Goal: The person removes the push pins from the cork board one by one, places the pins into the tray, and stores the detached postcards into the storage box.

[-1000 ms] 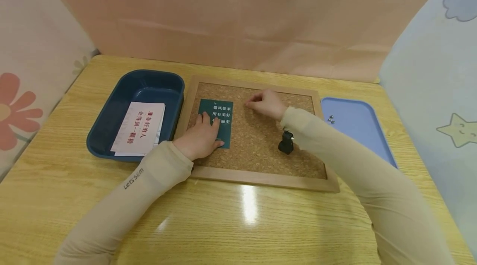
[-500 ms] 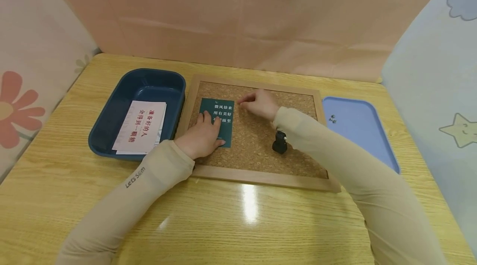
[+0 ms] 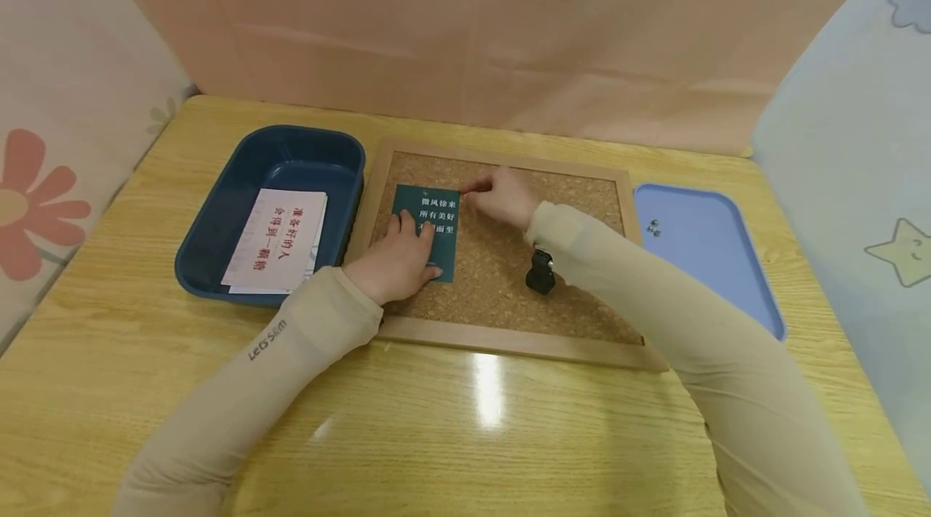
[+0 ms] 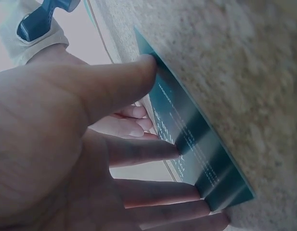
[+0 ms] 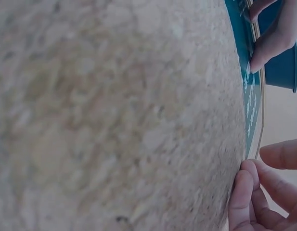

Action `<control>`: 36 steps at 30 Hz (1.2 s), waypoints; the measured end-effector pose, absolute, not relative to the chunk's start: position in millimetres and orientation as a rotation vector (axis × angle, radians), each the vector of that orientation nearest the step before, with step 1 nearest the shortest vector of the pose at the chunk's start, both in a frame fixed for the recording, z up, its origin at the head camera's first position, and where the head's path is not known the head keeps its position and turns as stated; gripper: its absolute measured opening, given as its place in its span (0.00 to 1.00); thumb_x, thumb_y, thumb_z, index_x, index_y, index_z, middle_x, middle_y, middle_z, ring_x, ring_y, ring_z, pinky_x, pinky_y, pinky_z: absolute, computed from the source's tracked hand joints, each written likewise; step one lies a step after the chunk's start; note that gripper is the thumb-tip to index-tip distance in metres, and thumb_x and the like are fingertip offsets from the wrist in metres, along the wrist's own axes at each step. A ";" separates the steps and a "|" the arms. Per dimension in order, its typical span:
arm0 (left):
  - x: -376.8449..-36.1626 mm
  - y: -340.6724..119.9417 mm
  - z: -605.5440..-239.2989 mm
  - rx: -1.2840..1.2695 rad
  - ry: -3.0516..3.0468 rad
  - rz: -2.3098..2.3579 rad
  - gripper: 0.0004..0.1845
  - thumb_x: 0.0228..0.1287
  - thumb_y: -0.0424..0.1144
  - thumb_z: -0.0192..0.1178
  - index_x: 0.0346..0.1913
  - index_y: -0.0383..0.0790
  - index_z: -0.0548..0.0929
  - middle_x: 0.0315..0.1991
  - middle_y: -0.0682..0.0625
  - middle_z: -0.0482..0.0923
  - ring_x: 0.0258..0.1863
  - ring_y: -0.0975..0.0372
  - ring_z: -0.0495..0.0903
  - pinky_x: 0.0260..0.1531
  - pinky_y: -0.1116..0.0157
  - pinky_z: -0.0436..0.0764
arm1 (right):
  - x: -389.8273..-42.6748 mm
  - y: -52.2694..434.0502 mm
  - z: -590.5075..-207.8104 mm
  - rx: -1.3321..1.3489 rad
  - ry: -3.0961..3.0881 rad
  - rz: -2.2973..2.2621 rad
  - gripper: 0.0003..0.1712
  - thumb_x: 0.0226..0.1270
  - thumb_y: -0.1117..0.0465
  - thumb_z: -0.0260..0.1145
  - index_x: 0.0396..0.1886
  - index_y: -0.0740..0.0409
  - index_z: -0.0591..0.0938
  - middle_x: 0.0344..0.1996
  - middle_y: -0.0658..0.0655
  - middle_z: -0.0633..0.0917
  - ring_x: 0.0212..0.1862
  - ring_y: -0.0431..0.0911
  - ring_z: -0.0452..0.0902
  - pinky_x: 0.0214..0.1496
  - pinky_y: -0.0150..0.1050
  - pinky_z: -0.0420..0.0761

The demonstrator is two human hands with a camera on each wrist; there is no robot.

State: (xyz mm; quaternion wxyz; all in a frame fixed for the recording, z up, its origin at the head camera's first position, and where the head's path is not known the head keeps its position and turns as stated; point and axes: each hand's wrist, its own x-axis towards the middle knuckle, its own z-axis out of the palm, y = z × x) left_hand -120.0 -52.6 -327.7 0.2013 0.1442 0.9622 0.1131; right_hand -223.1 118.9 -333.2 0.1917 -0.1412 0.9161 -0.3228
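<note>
A dark green card (image 3: pixel 447 250) with white writing lies on the framed cork board (image 3: pixel 502 291), left of its middle. My left hand (image 3: pixel 396 257) rests on the card with spread fingers; in the left wrist view, its thumb (image 4: pixel 143 72) touches the card's edge and the other fingertips lie on its face. At the card's upper right corner, my right hand (image 3: pixel 505 198) has its thumb and finger pinched together. Whatever small thing they hold is hidden by the fingertips. In the right wrist view, the right fingers (image 5: pixel 244 187) are curled close against the cork.
A dark blue basin (image 3: pixel 196 258) on the left holds several printed cards (image 3: pixel 276 238), the top one pale pink with red writing. Right of the board, a light blue tray (image 3: pixel 705 250) bears several small shiny pins (image 3: pixel 654 228). A black wrist camera (image 3: pixel 541 273) hangs under the right sleeve.
My right hand has moved left across the cork, from a little right of the card to its upper right corner. The left hand has stayed on the card.
</note>
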 end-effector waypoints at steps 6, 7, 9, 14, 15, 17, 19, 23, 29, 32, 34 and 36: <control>-120.8 -52.2 -326.2 0.407 2.688 0.305 0.39 0.71 0.47 0.53 0.72 0.26 0.52 0.70 0.20 0.43 0.71 0.32 0.44 0.64 0.43 0.63 | -222.3 116.6 -330.5 -0.393 2.575 -0.927 0.19 0.69 0.58 0.57 0.57 0.56 0.81 0.55 0.61 0.82 0.52 0.53 0.79 0.51 0.47 0.78; -120.8 -52.1 -325.9 0.406 2.688 0.303 0.39 0.71 0.48 0.53 0.72 0.26 0.52 0.70 0.20 0.43 0.71 0.32 0.45 0.64 0.43 0.63 | -222.2 116.4 -330.0 -0.389 2.573 -0.930 0.19 0.69 0.58 0.57 0.57 0.57 0.81 0.55 0.61 0.82 0.52 0.53 0.79 0.51 0.47 0.78; -120.3 -51.9 -325.8 0.407 2.692 0.295 0.38 0.71 0.47 0.53 0.72 0.25 0.52 0.70 0.20 0.43 0.71 0.31 0.45 0.65 0.43 0.62 | -222.1 115.7 -329.7 -0.381 2.566 -0.935 0.19 0.69 0.59 0.57 0.57 0.57 0.81 0.55 0.61 0.81 0.52 0.53 0.78 0.51 0.47 0.78; -119.5 -51.6 -325.5 0.410 2.695 0.283 0.38 0.71 0.48 0.53 0.72 0.25 0.53 0.70 0.19 0.44 0.70 0.31 0.46 0.66 0.43 0.61 | -221.2 113.5 -328.8 -0.330 2.550 -0.974 0.18 0.68 0.59 0.58 0.55 0.58 0.82 0.53 0.60 0.82 0.50 0.52 0.78 0.51 0.46 0.77; -119.4 -51.6 -325.2 0.412 2.696 0.281 0.38 0.71 0.48 0.53 0.72 0.25 0.53 0.69 0.19 0.44 0.70 0.31 0.46 0.66 0.43 0.61 | -220.8 113.0 -328.5 -0.316 2.547 -0.987 0.18 0.67 0.59 0.58 0.54 0.58 0.82 0.52 0.60 0.82 0.49 0.52 0.78 0.51 0.45 0.77; -119.1 -51.7 -324.7 0.418 2.697 0.277 0.38 0.71 0.48 0.53 0.72 0.25 0.53 0.69 0.19 0.44 0.70 0.31 0.46 0.66 0.43 0.61 | -219.6 111.6 -328.0 -0.279 2.545 -1.009 0.17 0.67 0.59 0.59 0.53 0.58 0.82 0.51 0.60 0.83 0.48 0.51 0.78 0.50 0.44 0.77; -118.6 -51.7 -323.8 0.420 2.694 0.273 0.38 0.71 0.48 0.53 0.72 0.25 0.53 0.69 0.19 0.45 0.70 0.31 0.46 0.66 0.43 0.61 | -218.8 109.8 -327.8 -0.249 2.548 -1.019 0.17 0.66 0.58 0.60 0.52 0.57 0.82 0.49 0.59 0.83 0.46 0.50 0.78 0.49 0.44 0.77; -117.6 -51.9 -322.0 0.414 2.685 0.269 0.39 0.71 0.48 0.53 0.72 0.25 0.52 0.69 0.19 0.44 0.70 0.31 0.46 0.66 0.44 0.61 | -217.5 104.6 -327.5 -0.203 2.550 -1.030 0.17 0.64 0.57 0.63 0.51 0.57 0.82 0.46 0.58 0.83 0.43 0.48 0.77 0.46 0.42 0.77; -116.2 -52.2 -320.6 0.403 2.678 0.269 0.39 0.71 0.48 0.53 0.72 0.25 0.52 0.69 0.19 0.44 0.71 0.31 0.45 0.66 0.43 0.60 | -215.3 99.3 -325.2 -0.163 2.511 -1.084 0.19 0.63 0.57 0.64 0.52 0.59 0.79 0.45 0.57 0.83 0.40 0.47 0.76 0.42 0.38 0.75; -115.5 -52.4 -320.1 0.399 2.677 0.268 0.39 0.71 0.48 0.53 0.72 0.25 0.52 0.70 0.19 0.44 0.71 0.31 0.45 0.66 0.43 0.60 | -214.8 96.8 -324.6 -0.131 2.474 -1.141 0.20 0.62 0.58 0.65 0.53 0.60 0.78 0.43 0.58 0.83 0.38 0.45 0.76 0.39 0.36 0.75; -115.4 -52.6 -319.9 0.403 2.679 0.264 0.39 0.71 0.48 0.53 0.72 0.25 0.51 0.69 0.19 0.44 0.70 0.31 0.46 0.66 0.43 0.60 | -214.7 94.2 -324.6 -0.114 2.445 -1.185 0.21 0.62 0.60 0.65 0.54 0.61 0.75 0.40 0.58 0.83 0.35 0.44 0.77 0.38 0.35 0.76; -115.9 -52.7 -320.0 0.410 2.684 0.263 0.39 0.71 0.48 0.53 0.72 0.25 0.52 0.69 0.19 0.44 0.70 0.31 0.46 0.66 0.43 0.61 | -214.3 91.2 -324.8 -0.089 2.407 -1.232 0.22 0.62 0.62 0.65 0.55 0.62 0.73 0.38 0.57 0.82 0.32 0.43 0.76 0.37 0.34 0.76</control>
